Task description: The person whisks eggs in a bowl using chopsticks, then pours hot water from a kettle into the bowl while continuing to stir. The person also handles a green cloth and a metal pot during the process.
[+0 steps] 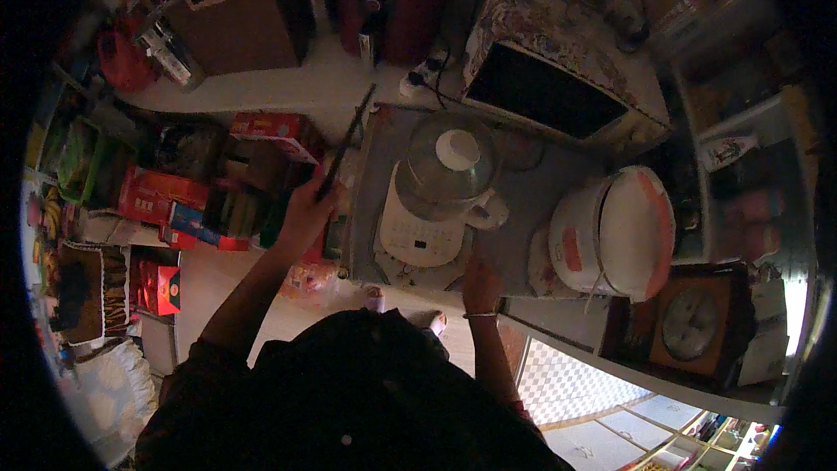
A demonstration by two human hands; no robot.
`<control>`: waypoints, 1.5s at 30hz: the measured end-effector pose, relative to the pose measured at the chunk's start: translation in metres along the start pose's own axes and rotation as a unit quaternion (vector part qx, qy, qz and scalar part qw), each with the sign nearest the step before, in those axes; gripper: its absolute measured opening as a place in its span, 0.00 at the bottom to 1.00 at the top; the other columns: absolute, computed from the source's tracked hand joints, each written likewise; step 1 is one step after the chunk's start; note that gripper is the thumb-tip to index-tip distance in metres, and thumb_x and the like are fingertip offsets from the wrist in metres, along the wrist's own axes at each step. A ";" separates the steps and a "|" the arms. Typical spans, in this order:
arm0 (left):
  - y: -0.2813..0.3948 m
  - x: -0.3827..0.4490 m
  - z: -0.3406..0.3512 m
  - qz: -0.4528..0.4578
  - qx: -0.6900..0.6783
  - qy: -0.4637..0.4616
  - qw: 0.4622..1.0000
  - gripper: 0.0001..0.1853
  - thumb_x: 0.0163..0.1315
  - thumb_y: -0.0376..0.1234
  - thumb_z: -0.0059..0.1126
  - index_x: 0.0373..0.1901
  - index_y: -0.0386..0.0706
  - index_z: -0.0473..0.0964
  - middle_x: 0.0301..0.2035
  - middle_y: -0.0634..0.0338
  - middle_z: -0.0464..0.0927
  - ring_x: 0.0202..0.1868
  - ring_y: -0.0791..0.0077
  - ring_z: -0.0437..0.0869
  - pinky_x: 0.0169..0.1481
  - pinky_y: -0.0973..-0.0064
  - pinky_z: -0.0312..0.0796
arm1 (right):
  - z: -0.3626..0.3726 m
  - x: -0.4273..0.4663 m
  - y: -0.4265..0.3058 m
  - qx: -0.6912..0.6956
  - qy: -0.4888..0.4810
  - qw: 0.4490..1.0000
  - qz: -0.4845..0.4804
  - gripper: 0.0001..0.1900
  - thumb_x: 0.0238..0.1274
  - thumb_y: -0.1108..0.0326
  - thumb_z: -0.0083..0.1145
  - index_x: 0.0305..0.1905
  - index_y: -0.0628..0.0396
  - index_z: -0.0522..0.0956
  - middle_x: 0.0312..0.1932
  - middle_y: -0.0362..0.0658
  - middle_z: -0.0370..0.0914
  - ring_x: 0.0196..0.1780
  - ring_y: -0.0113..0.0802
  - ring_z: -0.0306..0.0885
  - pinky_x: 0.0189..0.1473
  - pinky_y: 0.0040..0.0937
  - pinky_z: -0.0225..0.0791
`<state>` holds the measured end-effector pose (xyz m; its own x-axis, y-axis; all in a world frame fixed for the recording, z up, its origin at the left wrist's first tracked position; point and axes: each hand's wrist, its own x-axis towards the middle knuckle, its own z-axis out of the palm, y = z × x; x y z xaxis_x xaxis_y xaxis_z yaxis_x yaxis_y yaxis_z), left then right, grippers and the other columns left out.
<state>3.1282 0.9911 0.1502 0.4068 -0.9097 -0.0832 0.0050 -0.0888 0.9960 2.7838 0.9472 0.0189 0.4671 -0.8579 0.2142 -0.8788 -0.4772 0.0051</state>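
Note:
My left hand (308, 212) is raised left of the counter, its fingers closed around a long, thin, dark object (353, 133) seen nearly edge-on. What that object is cannot be made out. At the counter's front edge, my right hand (482, 282) is in shadow; whether its fingers touch the surface is unclear. Just beyond it is an electric glass kettle (425, 173) with a pale lid knob and a white handle. It sits on a white base (422, 245) with a control panel and a small dark display.
A white rice cooker (582, 235) stands right of the kettle. Behind is a microwave oven (546, 91) under a patterned cover, beside a power strip (422, 75) with cords. Red boxes (274, 131) crowd the left. A framed clock (690, 317) stands at the right.

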 end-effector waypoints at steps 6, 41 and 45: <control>0.066 0.052 0.045 0.119 0.230 -0.090 0.962 0.12 0.61 0.37 0.57 0.39 0.37 0.76 0.23 0.53 0.76 0.26 0.75 0.75 0.33 0.72 0.69 | 0.007 0.069 0.076 0.045 0.183 0.979 -0.071 0.18 0.68 0.61 0.46 0.56 0.57 0.73 0.54 0.49 0.74 0.43 0.35 0.78 0.43 0.35 0.71; 0.198 -0.120 0.137 0.206 0.345 -0.287 0.870 0.11 0.59 0.35 0.60 0.35 0.34 0.77 0.22 0.55 0.77 0.25 0.79 0.73 0.31 0.75 0.68 | -0.187 -0.119 0.050 0.734 0.314 0.536 0.274 0.13 0.54 0.63 0.61 0.22 0.58 0.74 0.15 0.34 0.66 0.16 0.19 0.60 0.17 0.22 0.51; 0.189 -0.188 0.214 0.316 0.279 -0.405 0.811 0.11 0.57 0.34 0.62 0.35 0.35 0.77 0.25 0.52 0.78 0.27 0.69 0.79 0.32 0.71 0.69 | -0.222 -0.226 0.077 0.705 0.352 0.547 0.280 0.18 0.54 0.58 0.60 0.17 0.57 0.70 0.13 0.34 0.64 0.16 0.19 0.60 0.17 0.21 0.50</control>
<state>2.8573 1.0582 0.3473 -0.5688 -0.7925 0.2202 -0.4764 0.5356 0.6973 2.5893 1.1462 0.1876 -0.4282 -0.8954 0.1219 0.3174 -0.2752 -0.9075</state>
